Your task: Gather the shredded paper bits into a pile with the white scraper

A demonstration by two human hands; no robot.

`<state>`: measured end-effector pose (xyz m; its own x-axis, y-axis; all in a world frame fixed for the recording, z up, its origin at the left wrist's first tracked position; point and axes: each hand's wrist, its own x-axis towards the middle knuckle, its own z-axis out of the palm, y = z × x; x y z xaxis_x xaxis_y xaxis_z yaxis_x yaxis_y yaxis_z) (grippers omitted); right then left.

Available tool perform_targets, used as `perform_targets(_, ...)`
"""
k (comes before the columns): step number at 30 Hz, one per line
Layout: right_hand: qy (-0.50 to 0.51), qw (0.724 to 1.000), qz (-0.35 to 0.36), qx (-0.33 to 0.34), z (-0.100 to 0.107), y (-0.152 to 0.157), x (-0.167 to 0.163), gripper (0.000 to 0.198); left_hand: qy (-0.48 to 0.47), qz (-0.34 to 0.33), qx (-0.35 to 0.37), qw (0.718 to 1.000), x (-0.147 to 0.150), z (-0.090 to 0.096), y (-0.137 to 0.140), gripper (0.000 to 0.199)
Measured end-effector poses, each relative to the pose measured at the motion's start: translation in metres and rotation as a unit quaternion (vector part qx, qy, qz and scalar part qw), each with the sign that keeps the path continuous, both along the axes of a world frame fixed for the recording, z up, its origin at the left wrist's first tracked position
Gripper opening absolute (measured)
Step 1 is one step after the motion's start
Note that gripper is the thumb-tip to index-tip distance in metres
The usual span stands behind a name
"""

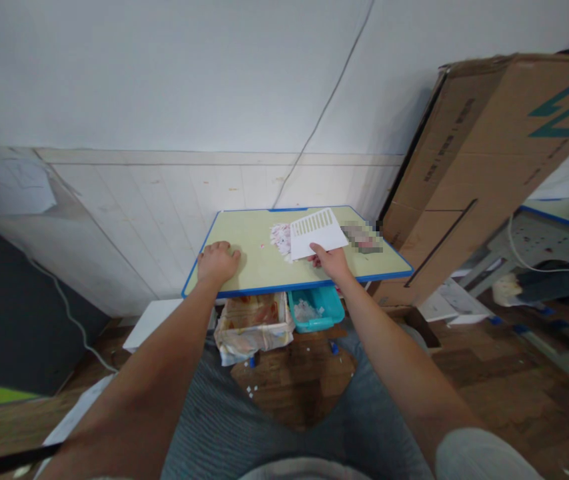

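My right hand (pixel 329 261) grips the lower edge of a white card (pixel 317 235), thumb on top and fingers underneath. Slot-like cutouts run in a row along the card's upper part. Beside and partly behind the card lies a pile of small white and pinkish paper pieces (pixel 280 239). My left hand (pixel 218 261) rests palm down on the left side of the small table (pixel 249 273), fingers loosely apart and nothing visible in them. Right of the card, a blurred-out item (pixel 363 238) lies on the tabletop.
Under the table's front edge sit a cloth-lined box (pixel 254 339) and a turquoise plastic basket (pixel 317 325) holding whitish bits. A tall cardboard box (pixel 457 160) leans at the right. Scraps dot the wooden floor (pixel 289 387). A cable (pixel 332 93) runs down the wall.
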<state>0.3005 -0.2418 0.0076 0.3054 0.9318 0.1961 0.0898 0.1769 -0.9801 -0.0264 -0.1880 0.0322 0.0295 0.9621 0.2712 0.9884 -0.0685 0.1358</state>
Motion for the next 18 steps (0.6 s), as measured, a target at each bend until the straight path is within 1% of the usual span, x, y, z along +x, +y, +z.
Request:
perform_targets(3, 0.001, 1.0, -0.01, 0.002, 0.0003, 0.0005, 0.0005, 0.042, 0.001, 0.001, -0.004, 1.0, 0.0009, 0.0017, -0.0008, 0.061)
perform_targets(12, -0.002, 1.0, -0.006, 0.003, 0.0016, -0.0026, 0.0022, 0.027, -0.001, 0.004, 0.001, 1.0, 0.0012, 0.001, -0.0006, 0.059)
perform_targets(18, 0.003, 1.0, -0.011, 0.007, 0.0011, -0.0017, 0.0063, 0.03, -0.002, 0.003, -0.005, 1.0, 0.001, 0.0015, -0.0011, 0.06)
